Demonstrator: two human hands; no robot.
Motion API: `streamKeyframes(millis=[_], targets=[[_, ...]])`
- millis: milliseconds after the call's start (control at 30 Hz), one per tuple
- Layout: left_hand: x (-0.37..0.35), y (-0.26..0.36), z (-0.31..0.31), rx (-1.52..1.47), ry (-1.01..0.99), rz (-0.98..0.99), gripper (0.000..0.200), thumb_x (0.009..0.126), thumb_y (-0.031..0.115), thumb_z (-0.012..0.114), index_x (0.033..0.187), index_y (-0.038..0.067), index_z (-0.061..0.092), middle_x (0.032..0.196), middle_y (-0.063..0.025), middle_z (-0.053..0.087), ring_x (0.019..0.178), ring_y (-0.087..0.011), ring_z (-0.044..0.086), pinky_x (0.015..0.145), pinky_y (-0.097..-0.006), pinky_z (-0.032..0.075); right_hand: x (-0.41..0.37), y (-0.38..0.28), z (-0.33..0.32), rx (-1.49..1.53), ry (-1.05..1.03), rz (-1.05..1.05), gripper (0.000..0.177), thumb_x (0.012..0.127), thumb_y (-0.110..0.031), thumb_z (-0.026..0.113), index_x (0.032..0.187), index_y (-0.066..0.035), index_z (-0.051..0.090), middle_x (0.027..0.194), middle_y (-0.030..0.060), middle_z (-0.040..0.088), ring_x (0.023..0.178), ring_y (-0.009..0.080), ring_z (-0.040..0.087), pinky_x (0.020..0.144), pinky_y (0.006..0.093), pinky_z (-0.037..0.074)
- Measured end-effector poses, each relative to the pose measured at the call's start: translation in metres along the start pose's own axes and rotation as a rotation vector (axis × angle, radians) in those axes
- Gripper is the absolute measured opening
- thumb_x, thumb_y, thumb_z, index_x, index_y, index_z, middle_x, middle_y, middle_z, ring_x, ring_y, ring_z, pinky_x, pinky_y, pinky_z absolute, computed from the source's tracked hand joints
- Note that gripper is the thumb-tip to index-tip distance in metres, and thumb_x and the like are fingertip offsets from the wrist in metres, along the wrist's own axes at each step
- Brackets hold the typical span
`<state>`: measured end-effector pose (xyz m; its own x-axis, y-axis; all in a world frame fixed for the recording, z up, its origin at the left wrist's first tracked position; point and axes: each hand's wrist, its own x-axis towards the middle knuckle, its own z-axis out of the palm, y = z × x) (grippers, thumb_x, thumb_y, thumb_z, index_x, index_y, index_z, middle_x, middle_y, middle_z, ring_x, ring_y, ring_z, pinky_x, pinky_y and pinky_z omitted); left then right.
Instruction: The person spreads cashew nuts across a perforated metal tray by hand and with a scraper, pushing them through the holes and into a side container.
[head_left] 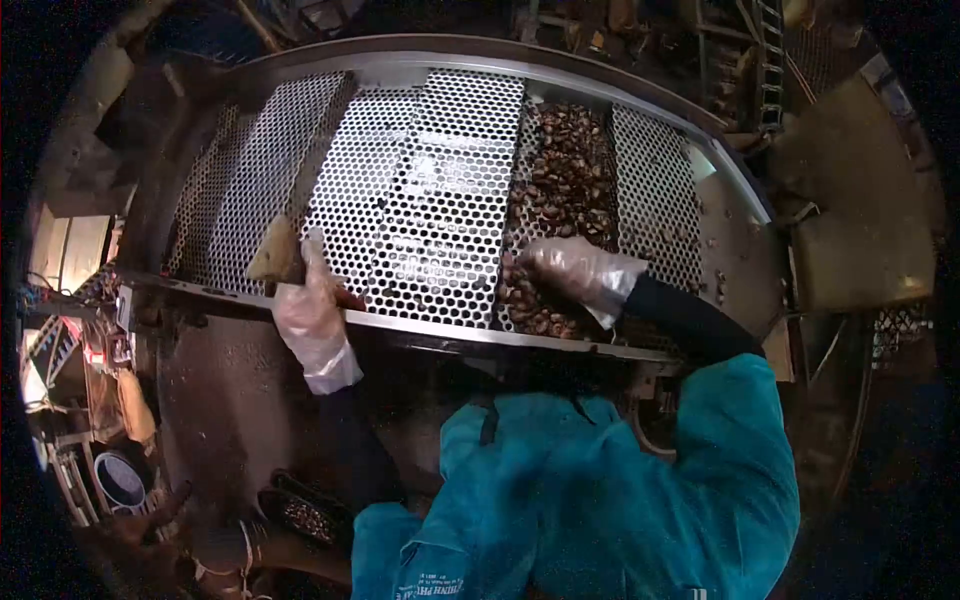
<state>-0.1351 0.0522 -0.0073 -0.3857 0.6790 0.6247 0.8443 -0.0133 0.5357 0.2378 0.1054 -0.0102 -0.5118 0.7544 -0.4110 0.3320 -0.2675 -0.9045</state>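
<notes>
My left hand [307, 308], in a clear plastic glove, is closed around a tan block-like piece [275, 252] at the near edge of the perforated metal screen [440, 200]. What the block is made of, I cannot make out. My right hand [583, 270], also gloved, lies over a bed of brown shelled-looking nuts [570, 170] that fills one strip of the screen. Its fingers stretch leftward onto the nuts, and the fingertips are partly lost among them. A few loose nuts [510, 262] lie by those fingertips.
A metal rail [500, 335] runs along the screen's near side. A few nuts are scattered on the right panel [720, 270]. Below left sits a dark container [305, 515] with nuts in it. A round bucket [120, 478] stands farther left, and a large tan panel [850, 220] is at the right.
</notes>
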Motion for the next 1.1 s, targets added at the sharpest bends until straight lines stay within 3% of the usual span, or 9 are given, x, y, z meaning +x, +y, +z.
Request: streamKeyframes(millis=[100, 233, 400, 533, 667, 867, 967, 1033, 1100], targets=[[-0.011, -0.017, 0.029, 0.437, 0.283, 0.508, 0.041, 0.084, 0.036, 0.087, 0.085, -0.002, 0.074, 0.060, -0.0035, 0.063, 0.045, -0.0150, 0.057, 0.042, -0.0325, 0.046, -0.023, 0.007, -0.028, -0.489, 0.185, 0.127, 0.026, 0.106, -0.022, 0.054, 0.120, -0.003, 0.066, 0.103, 0.0096, 0.069, 0.083, 0.0161, 0.064, 0.079, 0.0317, 0.057], [0.018, -0.015, 0.008, -0.011, -0.009, 0.010, 0.073, 0.091, 0.029, 0.079, 0.151, 0.004, 0.045, 0.054, 0.0014, 0.051, 0.041, -0.0094, 0.043, 0.031, -0.0262, 0.038, -0.052, 0.013, -0.070, -1.037, 0.385, 0.294, 0.025, 0.103, -0.022, 0.059, 0.115, -0.003, 0.069, 0.099, 0.0115, 0.071, 0.076, 0.0208, 0.066, 0.075, 0.0379, 0.058], [-0.009, -0.013, 0.002, 0.346, 0.100, 0.408, 0.059, 0.093, 0.016, 0.075, 0.146, 0.017, 0.047, 0.059, -0.0017, 0.061, 0.042, -0.0099, 0.048, 0.039, -0.0288, 0.047, -0.097, -0.007, -0.119, -1.325, 0.465, 0.522, 0.024, 0.095, -0.023, 0.069, 0.105, -0.002, 0.074, 0.095, 0.0137, 0.070, 0.078, 0.0288, 0.068, 0.076, 0.0430, 0.057], [0.021, 0.034, -0.029, -0.592, -0.176, -0.676, 0.036, 0.102, 0.020, 0.064, 0.131, -0.001, 0.066, 0.066, -0.0071, 0.069, 0.042, -0.0107, 0.046, 0.040, -0.0324, 0.038, -0.070, 0.002, -0.086, -1.130, 0.580, -0.276, 0.024, 0.096, -0.022, 0.069, 0.106, -0.001, 0.072, 0.097, 0.0148, 0.070, 0.088, 0.0286, 0.069, 0.078, 0.0419, 0.058], [-0.022, 0.010, 0.001, 0.286, 0.073, 0.375, 0.025, 0.092, 0.021, 0.079, 0.100, -0.003, 0.077, 0.067, -0.0057, 0.069, 0.041, -0.0161, 0.050, 0.039, -0.0365, 0.040, 0.012, -0.011, -0.031, -1.234, 0.219, -0.106, 0.031, 0.098, -0.024, 0.068, 0.116, 0.000, 0.065, 0.103, 0.0149, 0.067, 0.095, 0.0243, 0.067, 0.080, 0.0376, 0.059], [0.005, 0.005, -0.006, -0.206, -0.078, -0.125, 0.028, 0.092, 0.032, 0.079, 0.107, 0.008, 0.078, 0.055, -0.0017, 0.056, 0.041, -0.0073, 0.042, 0.034, -0.0285, 0.029, 0.048, 0.099, 0.024, 0.406, 0.039, -0.353, 0.024, 0.101, -0.020, 0.065, 0.112, 0.001, 0.062, 0.102, 0.0129, 0.066, 0.088, 0.0188, 0.067, 0.071, 0.0354, 0.060], [0.002, -0.029, -0.002, 0.334, 0.107, 0.432, 0.022, 0.091, 0.025, 0.081, 0.099, 0.005, 0.078, 0.059, -0.0004, 0.060, 0.043, -0.0079, 0.044, 0.036, -0.0294, 0.032, 0.020, 0.088, 0.012, 0.229, 0.092, -0.198, 0.018, 0.101, -0.017, 0.063, 0.108, -0.001, 0.065, 0.096, 0.0086, 0.067, 0.081, 0.0161, 0.066, 0.066, 0.0321, 0.058], [0.021, -0.007, -0.018, -0.324, -0.185, -0.458, 0.041, 0.095, 0.022, 0.074, 0.135, 0.012, 0.067, 0.074, -0.0025, 0.073, 0.050, -0.0070, 0.055, 0.038, -0.0259, 0.042, -0.011, 0.065, -0.015, 0.107, 0.159, -0.128, 0.015, 0.102, -0.016, 0.062, 0.105, -0.003, 0.067, 0.092, 0.0058, 0.068, 0.076, 0.0143, 0.064, 0.063, 0.0299, 0.057], [0.013, -0.029, -0.019, 0.060, -0.289, -0.053, 0.049, 0.101, 0.034, 0.064, 0.143, 0.011, 0.060, 0.092, -0.0056, 0.078, 0.055, -0.0093, 0.063, 0.045, -0.0255, 0.052, -0.045, 0.053, -0.050, 0.032, 0.258, -0.090, 0.013, 0.103, -0.015, 0.061, 0.102, -0.004, 0.069, 0.088, 0.0030, 0.068, 0.071, 0.0125, 0.063, 0.059, 0.0277, 0.055]])
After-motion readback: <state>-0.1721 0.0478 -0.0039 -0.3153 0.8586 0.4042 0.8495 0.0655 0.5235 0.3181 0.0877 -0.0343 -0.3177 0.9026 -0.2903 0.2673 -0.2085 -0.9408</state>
